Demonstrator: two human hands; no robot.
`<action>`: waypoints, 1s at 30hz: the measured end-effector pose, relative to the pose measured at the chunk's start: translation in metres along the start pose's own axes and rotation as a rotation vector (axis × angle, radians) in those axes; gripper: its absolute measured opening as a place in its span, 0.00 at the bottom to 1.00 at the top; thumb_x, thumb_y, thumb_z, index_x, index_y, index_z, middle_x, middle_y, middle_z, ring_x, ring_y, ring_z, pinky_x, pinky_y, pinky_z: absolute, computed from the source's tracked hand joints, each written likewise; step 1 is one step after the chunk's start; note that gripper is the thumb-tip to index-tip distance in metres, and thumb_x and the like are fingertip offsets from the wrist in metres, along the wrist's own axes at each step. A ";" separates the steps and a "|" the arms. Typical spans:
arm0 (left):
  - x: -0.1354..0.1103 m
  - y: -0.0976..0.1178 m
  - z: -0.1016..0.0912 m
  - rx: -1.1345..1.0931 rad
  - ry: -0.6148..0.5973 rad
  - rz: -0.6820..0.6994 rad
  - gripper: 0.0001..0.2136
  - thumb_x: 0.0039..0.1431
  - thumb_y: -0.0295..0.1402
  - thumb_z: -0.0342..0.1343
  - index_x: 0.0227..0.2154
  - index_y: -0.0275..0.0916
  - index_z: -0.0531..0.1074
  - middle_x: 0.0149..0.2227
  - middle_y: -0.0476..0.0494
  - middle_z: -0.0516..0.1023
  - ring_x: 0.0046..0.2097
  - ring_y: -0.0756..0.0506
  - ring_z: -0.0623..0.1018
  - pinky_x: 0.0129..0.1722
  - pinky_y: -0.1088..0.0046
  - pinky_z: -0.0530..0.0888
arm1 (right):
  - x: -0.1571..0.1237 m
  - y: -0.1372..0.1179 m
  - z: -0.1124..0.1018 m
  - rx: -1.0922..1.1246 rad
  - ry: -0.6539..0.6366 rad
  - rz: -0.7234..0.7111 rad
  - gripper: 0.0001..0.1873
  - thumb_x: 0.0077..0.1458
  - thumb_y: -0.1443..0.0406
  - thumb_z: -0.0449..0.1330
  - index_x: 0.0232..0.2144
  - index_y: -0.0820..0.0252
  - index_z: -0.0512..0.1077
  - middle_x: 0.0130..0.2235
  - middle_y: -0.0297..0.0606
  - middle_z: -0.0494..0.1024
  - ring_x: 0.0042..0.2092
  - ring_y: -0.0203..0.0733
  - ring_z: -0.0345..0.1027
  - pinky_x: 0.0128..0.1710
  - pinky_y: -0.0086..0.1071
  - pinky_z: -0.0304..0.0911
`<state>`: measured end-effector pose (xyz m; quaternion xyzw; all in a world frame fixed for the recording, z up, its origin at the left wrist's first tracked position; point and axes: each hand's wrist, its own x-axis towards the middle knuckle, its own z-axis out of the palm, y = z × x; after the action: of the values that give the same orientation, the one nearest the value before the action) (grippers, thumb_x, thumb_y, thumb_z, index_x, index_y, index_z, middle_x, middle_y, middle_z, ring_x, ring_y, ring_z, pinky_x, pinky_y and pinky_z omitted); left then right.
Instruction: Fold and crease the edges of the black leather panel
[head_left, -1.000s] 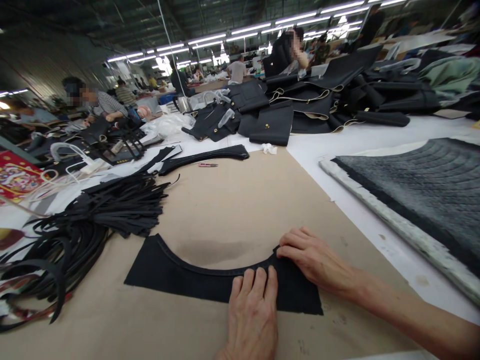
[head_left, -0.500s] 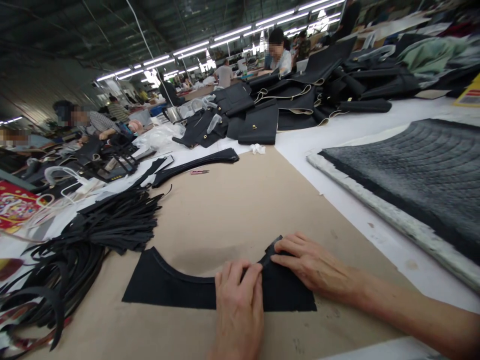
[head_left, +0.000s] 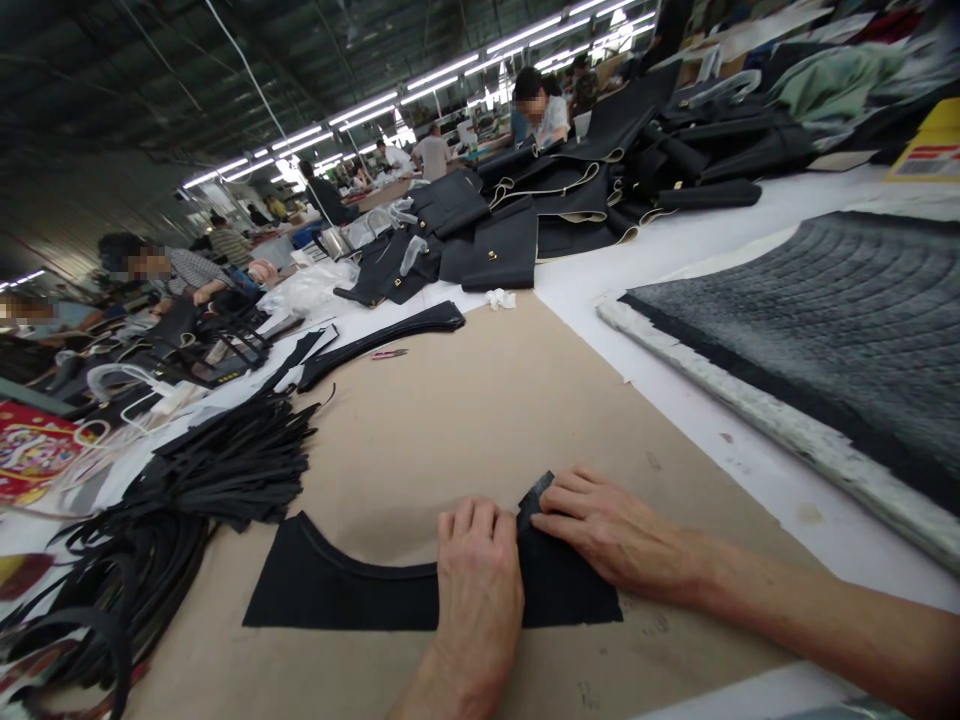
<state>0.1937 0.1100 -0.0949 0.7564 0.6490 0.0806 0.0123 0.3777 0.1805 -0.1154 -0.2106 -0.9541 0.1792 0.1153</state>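
A flat black leather-like panel with a deep curved cut-out lies on brown board. Along the curve runs a narrow raised edge. My left hand rests across the panel's middle, fingers bent together over the curved edge; its thumb is hidden. My right hand holds the panel's right upper end, thumb and fingers closed at the edge. Between both hands a short strip of that edge shows a greyish surface.
Left lie bundled black strips. Beyond are small red-handled snips, stacked curved black pieces and a heap of black bag parts. A dark textured sheet lies on a pale slab at right. Other people work farther back.
My left hand has shifted slightly up and right along the curve, its fingers now over the edge. The right hand stays at the panel's right end. The view has tilted slightly.
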 end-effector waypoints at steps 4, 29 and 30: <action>0.001 0.003 0.000 0.024 0.005 0.037 0.08 0.61 0.23 0.52 0.31 0.39 0.73 0.33 0.46 0.73 0.39 0.42 0.69 0.39 0.62 0.63 | -0.001 0.001 -0.001 -0.001 0.006 -0.004 0.10 0.63 0.71 0.51 0.44 0.61 0.70 0.40 0.37 0.71 0.41 0.44 0.58 0.40 0.40 0.49; 0.013 0.007 -0.010 0.040 -0.044 -0.181 0.10 0.63 0.21 0.45 0.32 0.37 0.71 0.34 0.42 0.71 0.40 0.40 0.68 0.41 0.60 0.65 | -0.002 0.002 -0.005 -0.016 0.019 -0.023 0.09 0.65 0.71 0.49 0.38 0.61 0.69 0.39 0.36 0.70 0.40 0.43 0.57 0.41 0.39 0.50; 0.015 0.004 -0.013 0.026 -0.027 -0.210 0.10 0.63 0.22 0.45 0.32 0.37 0.70 0.35 0.42 0.71 0.40 0.40 0.68 0.41 0.60 0.65 | -0.003 0.001 -0.005 -0.018 0.019 -0.024 0.09 0.65 0.71 0.49 0.38 0.61 0.69 0.39 0.36 0.70 0.40 0.43 0.57 0.41 0.39 0.50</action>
<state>0.1983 0.1228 -0.0803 0.6853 0.7255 0.0603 0.0197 0.3819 0.1817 -0.1118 -0.2018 -0.9570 0.1670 0.1247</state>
